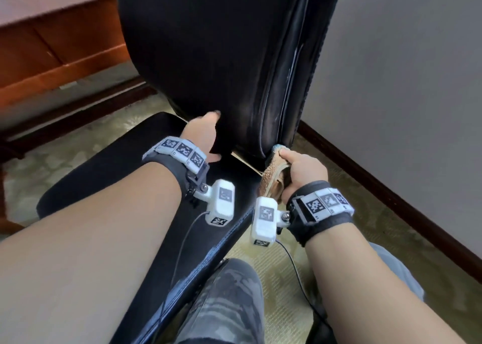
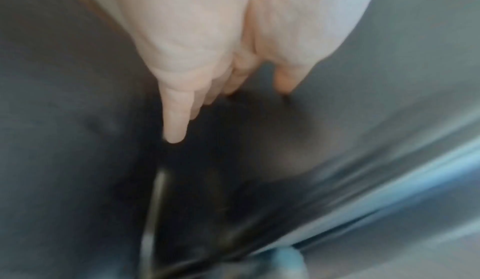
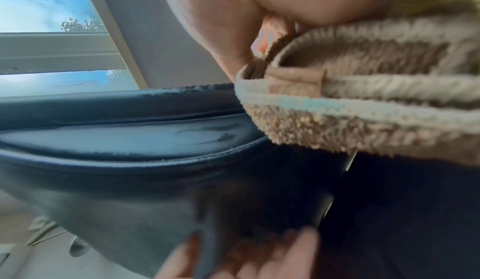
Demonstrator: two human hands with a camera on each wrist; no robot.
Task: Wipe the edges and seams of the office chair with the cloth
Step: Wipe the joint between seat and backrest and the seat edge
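Note:
The black leather office chair's backrest (image 1: 208, 43) stands ahead of me, above its seat (image 1: 125, 176). My left hand (image 1: 208, 136) grips the backrest's bottom edge, thumb on the near face and fingers behind it; in the left wrist view this hand (image 2: 228, 109) lies against dark leather. My right hand (image 1: 305, 168) holds a folded tan cloth (image 1: 271, 176). Its forefinger presses the cloth's tip against the lower end of the backrest's side seam (image 1: 276, 90). The right wrist view shows the cloth (image 3: 363, 107) touching the backrest's piped edge (image 3: 130, 139).
A wooden desk (image 1: 52, 56) stands at the left. A grey wall (image 1: 417, 82) with a dark baseboard (image 1: 378, 181) runs close along the chair's right side. Patterned carpet (image 1: 339, 239) covers the floor. My knee in camouflage trousers (image 1: 227, 304) is below the seat. A window (image 3: 39, 6) is behind the chair.

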